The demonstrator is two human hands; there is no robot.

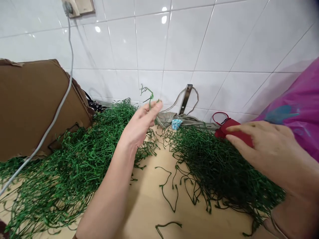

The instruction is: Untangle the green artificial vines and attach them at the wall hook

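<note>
My left hand [139, 124] is raised over the table between two heaps of green cord. Its thumb and fingers pinch a short green cord [151, 95], whose knotted end sticks up above the fingertips. My right hand [267, 151] hovers at the right above the darker pile of green cords [216, 166]. Its thumb and fingers are apart, and nothing shows between them. Behind those fingertips lies a red pouch [239, 134], partly covered by the hand. A lighter pile of green cords [89, 159] spreads to the left of my left forearm.
Several loose cords lie on the tan tabletop [147, 205]. A cardboard box [37, 106] with a grey cable [59, 109] before it stands left. Along the tiled wall [152, 43] are a metal bar [186, 99] and a small blue-white object [176, 123]. A magenta bag [299, 99] bulges at right.
</note>
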